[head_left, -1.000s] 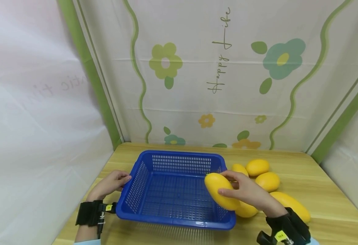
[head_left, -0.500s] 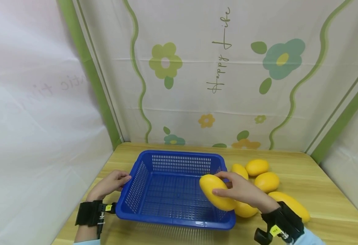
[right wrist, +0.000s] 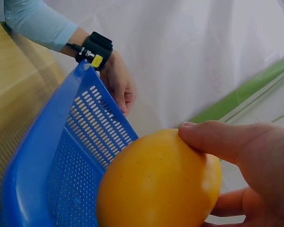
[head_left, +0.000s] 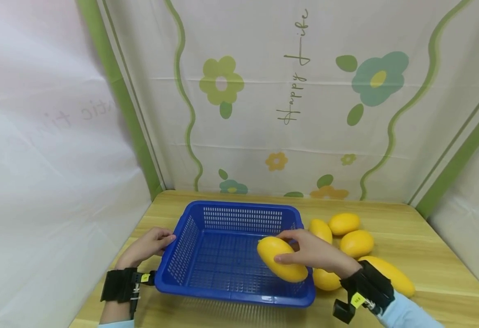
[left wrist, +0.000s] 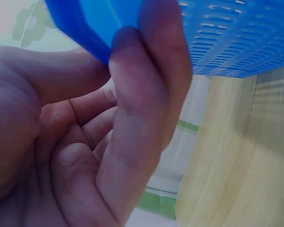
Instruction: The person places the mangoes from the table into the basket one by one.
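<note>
A blue plastic basket (head_left: 235,298) with slotted sides stands on the table, its inside bare. My left hand (head_left: 149,246) pinches its left rim between thumb and fingers; the left wrist view shows the fingers (left wrist: 137,94) bent against the blue rim. My right hand (head_left: 313,248) grips a yellow mango (head_left: 281,259) with the thumb on the near side and fingers over the top. In the head view this mango overlaps the right part of the basket. The right wrist view has the mango (right wrist: 156,184) up close, with the basket (right wrist: 26,175) beyond it.
Several more mangoes lie on the table right of the basket, among them one at the back (head_left: 344,224), one in the middle (head_left: 357,243) and a long one (head_left: 389,275) beside the right wrist. A printed curtain (head_left: 256,132) hangs behind the wooden table (head_left: 440,269).
My right hand has carried the mango leftward, from over the basket's right rim to farther over its inside. My left hand and the basket have stayed in place.
</note>
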Available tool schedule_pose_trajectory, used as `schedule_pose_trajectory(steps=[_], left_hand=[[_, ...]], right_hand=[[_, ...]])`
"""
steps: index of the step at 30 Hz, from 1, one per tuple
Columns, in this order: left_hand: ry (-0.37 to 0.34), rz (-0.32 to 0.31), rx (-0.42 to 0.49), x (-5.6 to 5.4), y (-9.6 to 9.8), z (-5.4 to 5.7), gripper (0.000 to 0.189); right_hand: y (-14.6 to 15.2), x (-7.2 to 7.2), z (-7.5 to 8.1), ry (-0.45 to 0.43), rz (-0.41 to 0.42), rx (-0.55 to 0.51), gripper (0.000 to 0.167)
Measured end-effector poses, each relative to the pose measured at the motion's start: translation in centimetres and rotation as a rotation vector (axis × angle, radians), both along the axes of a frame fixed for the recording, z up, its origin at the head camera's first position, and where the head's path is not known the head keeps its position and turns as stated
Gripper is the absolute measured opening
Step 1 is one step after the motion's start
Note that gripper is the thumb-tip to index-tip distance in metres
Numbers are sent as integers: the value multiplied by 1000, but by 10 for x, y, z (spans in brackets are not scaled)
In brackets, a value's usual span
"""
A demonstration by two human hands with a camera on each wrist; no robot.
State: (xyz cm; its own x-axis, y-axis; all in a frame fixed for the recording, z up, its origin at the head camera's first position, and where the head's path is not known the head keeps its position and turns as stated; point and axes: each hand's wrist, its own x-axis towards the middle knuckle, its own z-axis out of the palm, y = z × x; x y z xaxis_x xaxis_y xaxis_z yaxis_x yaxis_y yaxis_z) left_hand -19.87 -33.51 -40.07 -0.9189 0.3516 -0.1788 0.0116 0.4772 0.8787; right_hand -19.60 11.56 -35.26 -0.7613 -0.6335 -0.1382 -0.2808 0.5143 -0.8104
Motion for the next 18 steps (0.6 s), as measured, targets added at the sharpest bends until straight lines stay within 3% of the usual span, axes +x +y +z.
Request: schedule_pose_trajectory(steps=[6, 18], left_hand=[[-9, -4, 11, 0, -2, -3, 36], [14, -10, -13, -1, -1, -1, 35]], right_hand=[[-10, -5, 5, 18, 74, 11, 40], [-19, -10, 4, -56, 74, 70, 43]])
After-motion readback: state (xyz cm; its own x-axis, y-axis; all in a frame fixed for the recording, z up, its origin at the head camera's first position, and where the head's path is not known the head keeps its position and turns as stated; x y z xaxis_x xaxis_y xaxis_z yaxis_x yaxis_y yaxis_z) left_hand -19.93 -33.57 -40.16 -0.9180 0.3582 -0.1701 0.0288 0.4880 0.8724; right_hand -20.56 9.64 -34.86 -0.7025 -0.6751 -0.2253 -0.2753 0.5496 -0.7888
